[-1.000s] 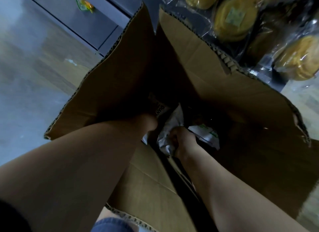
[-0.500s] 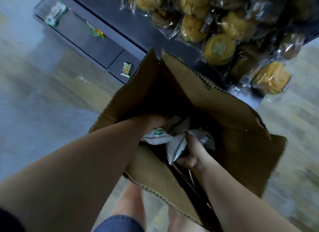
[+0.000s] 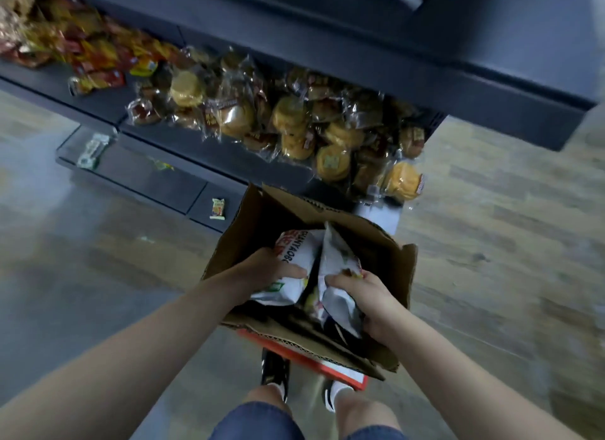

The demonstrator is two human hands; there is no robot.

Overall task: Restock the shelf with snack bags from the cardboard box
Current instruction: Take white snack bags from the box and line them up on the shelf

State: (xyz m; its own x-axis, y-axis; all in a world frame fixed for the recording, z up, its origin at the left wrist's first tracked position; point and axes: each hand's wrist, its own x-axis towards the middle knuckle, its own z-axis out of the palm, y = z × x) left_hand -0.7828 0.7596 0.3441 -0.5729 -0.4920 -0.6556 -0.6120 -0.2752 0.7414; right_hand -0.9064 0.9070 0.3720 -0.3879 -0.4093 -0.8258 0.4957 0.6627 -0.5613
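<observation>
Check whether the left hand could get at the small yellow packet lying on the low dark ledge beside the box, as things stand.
Probably not right now: the left hand grips a white snack bag over the cardboard box. The path to the yellow packet looks clear.

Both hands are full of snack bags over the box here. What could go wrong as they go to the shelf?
1. The right hand bunches its white snack bag at the lower part only; that grip could slip or crush the contents.
2. The left hand holds its white snack bag over the cardboard box, whose raised flaps could snag either bag.
3. The bun packets already overhang the shelf edge, so a nudge might topple some.
</observation>
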